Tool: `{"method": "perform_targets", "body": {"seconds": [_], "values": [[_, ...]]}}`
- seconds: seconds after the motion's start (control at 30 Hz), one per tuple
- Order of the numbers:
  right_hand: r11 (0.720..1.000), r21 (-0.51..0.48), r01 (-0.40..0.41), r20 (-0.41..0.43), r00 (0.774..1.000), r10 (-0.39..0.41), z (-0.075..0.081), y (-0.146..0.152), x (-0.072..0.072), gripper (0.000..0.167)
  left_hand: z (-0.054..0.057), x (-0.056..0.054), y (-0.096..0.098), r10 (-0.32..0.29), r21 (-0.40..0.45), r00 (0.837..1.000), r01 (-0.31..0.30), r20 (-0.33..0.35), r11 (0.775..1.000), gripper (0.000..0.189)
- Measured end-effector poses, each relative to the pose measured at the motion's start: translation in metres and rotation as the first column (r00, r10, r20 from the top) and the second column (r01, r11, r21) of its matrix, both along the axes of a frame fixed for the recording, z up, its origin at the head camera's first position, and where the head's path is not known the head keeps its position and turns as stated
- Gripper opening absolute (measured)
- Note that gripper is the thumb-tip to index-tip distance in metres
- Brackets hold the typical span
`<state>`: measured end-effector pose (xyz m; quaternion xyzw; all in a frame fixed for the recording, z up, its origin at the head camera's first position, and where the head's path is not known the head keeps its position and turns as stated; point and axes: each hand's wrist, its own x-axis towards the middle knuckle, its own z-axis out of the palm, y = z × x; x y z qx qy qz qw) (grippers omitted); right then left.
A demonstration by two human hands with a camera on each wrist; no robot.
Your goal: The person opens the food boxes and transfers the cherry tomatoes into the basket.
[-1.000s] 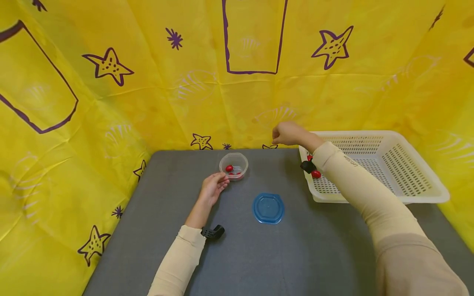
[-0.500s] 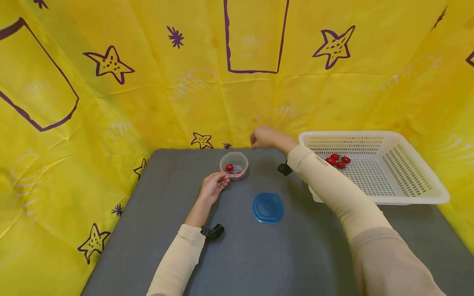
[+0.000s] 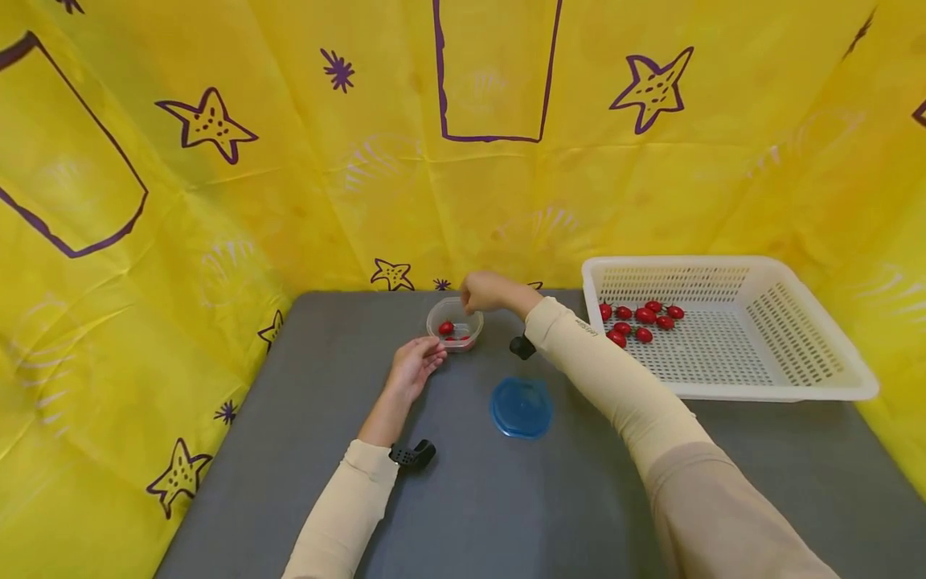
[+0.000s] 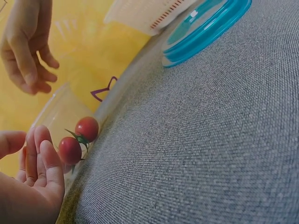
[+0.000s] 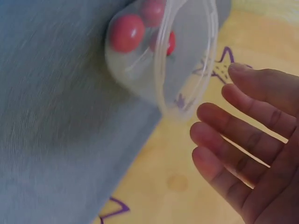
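Note:
A small clear plastic container (image 3: 473, 344) stands near the table's back edge with red cherry tomatoes (image 3: 446, 328) inside. At its near left side my left hand (image 3: 414, 368) pinches the rim between thumb and fingers. My right hand (image 3: 488, 291) hovers over the container's right side. From the right wrist, the fingers of that hand (image 5: 254, 135) look loosely extended with nothing in them, beside the container's mouth (image 5: 161, 70). Green stems show on two tomatoes (image 4: 70, 150) in the left wrist view. A blue lid (image 3: 521, 408) lies on the table in front of the container.
A white perforated basket (image 3: 788, 386) stands at the right, with several cherry tomatoes (image 3: 644, 316) grouped in its left part. The grey table (image 3: 463, 498) meets a yellow patterned curtain (image 3: 289, 201) at the back and left.
My right hand has moved left and slightly down, from beside the basket to above the container. The basket's tomatoes are now uncovered by the arm. My left hand stays at the rim.

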<state>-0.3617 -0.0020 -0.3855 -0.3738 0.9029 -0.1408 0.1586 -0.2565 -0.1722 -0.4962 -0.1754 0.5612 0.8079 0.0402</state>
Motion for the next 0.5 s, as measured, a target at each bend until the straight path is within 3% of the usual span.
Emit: {"method": "perform_targets", "body": {"seconds": [0.33, 0.43, 0.5], "values": [[0.997, 0.077, -0.028, 0.017, 1.0, 0.026, -0.019, -0.023, 0.01, 0.013, 0.003, -0.001, 0.0, 0.015, -0.008, 1.0, -0.015, -0.015, 1.0, 0.008], [0.993, 0.118, -0.029, 0.015, 1.0, 0.027, -0.024, -0.031, 0.012, 0.003, 0.003, 0.0, 0.0, 0.007, -0.013, 1.0, -0.007, -0.019, 1.0, 0.009], [0.989, 0.144, -0.027, 0.01, 1.0, 0.025, -0.027, -0.035, 0.013, 0.014, 0.003, 0.0, 0.0, 0.003, -0.011, 1.0, -0.003, -0.017, 1.0, 0.009]]}}
